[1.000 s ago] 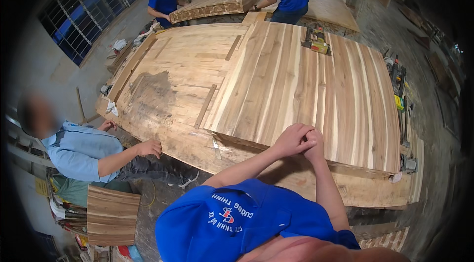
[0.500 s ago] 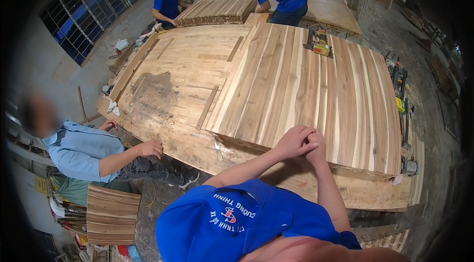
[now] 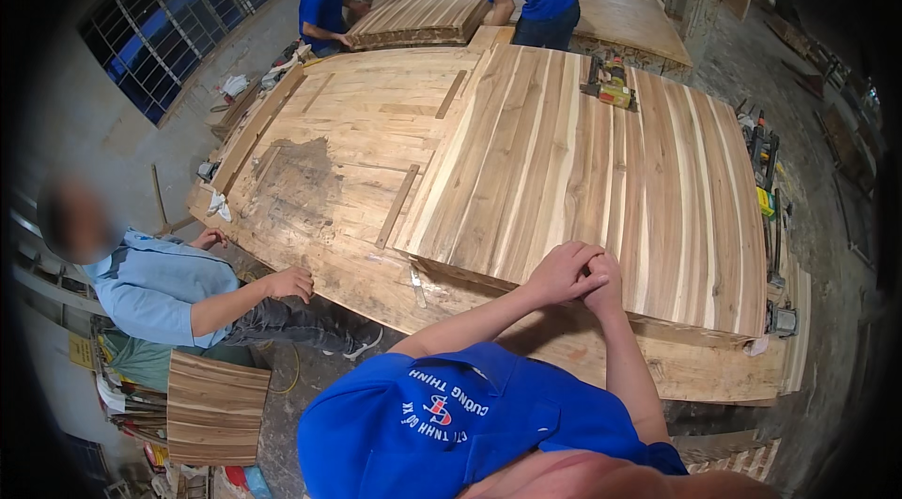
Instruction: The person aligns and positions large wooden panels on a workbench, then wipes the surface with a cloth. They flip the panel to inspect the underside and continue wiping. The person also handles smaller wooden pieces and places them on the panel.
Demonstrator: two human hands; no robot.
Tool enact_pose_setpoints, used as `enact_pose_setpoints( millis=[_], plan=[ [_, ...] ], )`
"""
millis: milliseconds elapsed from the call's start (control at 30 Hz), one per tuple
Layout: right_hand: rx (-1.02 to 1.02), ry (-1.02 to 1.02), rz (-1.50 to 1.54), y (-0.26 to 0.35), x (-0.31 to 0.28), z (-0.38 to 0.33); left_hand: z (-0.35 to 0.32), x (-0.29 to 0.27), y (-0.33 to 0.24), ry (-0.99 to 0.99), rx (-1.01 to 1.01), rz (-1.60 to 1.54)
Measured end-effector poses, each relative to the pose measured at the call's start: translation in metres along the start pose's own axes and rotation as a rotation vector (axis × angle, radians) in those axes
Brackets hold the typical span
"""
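Striped wooden panel (image 3: pixel 601 179) is laid flat on the large wooden desk (image 3: pixel 329 170), covering its right half. At the panel's near edge the left hand (image 3: pixel 559 275) and right hand (image 3: pixel 606 281) are seen clasped together, fingers curled shut around each other; nothing else is held, and both rest against the panel's edge. A yellow power tool (image 3: pixel 611 84) is noted on the panel's far part. A person in a light blue shirt (image 3: pixel 155 285) is crouched at the desk's left, one hand (image 3: pixel 291 283) at its edge. Two people in blue shirts are seen beyond, at a stack of boards (image 3: pixel 423 18).
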State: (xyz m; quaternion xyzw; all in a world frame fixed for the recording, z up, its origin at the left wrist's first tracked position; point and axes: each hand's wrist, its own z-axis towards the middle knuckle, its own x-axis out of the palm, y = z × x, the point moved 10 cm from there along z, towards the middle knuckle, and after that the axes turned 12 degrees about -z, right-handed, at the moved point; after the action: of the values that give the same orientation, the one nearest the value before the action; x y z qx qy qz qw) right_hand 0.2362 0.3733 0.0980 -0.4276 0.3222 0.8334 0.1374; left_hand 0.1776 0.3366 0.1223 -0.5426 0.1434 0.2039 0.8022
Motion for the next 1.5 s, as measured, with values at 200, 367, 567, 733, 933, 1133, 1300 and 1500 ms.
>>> enact_pose_setpoints(
  millis=[200, 367, 567, 733, 933, 1133, 1300, 1500],
  plan=[
    [-0.001, -0.011, -0.025, 0.000, 0.001, 0.000, 0.000, 0.000, 0.001, -0.002, -0.003, 0.008],
    [-0.004, -0.003, -0.022, 0.001, 0.001, 0.001, 0.000, 0.000, 0.002, -0.002, -0.003, 0.003],
    [-0.002, 0.002, -0.004, 0.003, -0.001, 0.001, 0.001, 0.000, 0.000, 0.007, -0.009, 0.005],
    [-0.006, -0.009, -0.004, 0.004, -0.002, 0.002, 0.000, 0.000, 0.001, 0.007, -0.014, 0.005],
    [-0.011, -0.015, -0.005, 0.003, -0.002, 0.001, 0.000, -0.001, 0.002, -0.002, -0.008, 0.009],
    [0.021, 0.013, 0.026, 0.001, -0.002, 0.001, 0.001, 0.000, 0.000, 0.008, -0.005, -0.012],
    [0.033, 0.060, 0.022, 0.002, -0.001, 0.001, 0.000, -0.001, 0.001, 0.019, -0.054, -0.033],
    [0.025, 0.069, -0.013, -0.007, 0.004, -0.001, 0.005, 0.004, -0.001, 0.012, -0.008, -0.021]
  ],
)
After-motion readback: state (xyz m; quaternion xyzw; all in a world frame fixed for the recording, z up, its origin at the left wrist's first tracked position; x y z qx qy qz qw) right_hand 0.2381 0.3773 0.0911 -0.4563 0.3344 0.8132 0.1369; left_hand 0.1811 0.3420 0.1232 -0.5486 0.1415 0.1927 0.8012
